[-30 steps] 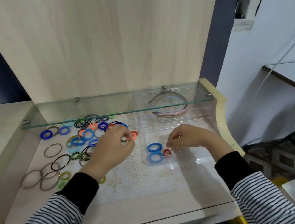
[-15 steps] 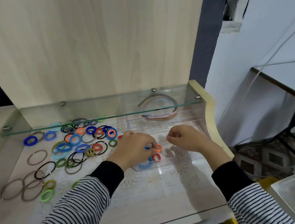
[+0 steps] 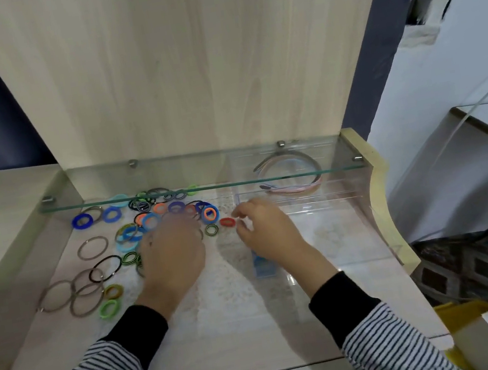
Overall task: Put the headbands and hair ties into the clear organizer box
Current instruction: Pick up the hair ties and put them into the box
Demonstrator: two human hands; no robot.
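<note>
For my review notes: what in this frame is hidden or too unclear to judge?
Head view:
- Left hand: motion-blurred; whether its grip holds a tie cannot be told, and it covers ties beneath.
- Right hand: fingertips near the small red hair tie; contact unclear.
- Clear plastic organizer box: the right forearm covers its blue contents.

Even, soft indoor light; faint shadows fall toward the near edge of the desk (image 3: 232, 350). Left hand (image 3: 172, 256) motion-blurred, right hand (image 3: 269, 232) slightly so. Mild glare on the glass shelf (image 3: 172, 194). Wide-angle bending at frame edges.
</note>
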